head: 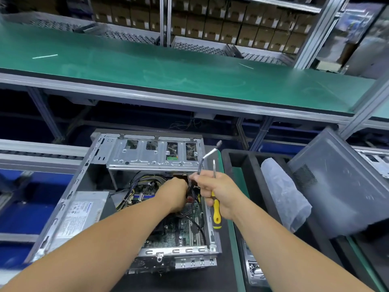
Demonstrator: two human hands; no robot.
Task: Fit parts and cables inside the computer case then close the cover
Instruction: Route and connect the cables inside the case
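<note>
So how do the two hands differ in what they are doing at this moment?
The left hand reaches down inside the open computer case, at the bundle of wires; the right hand is raised above the case's right edge. The left hand carries no tool, while the right grips a yellow-handled screwdriver and a cable that sticks upward. What the left fingers hold is hidden. Both arms are bare.

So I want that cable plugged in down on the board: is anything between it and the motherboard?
Yes: the left hand and a bundle of wires lie over the motherboard below the cable, which the right hand holds up together with a screwdriver.
</note>
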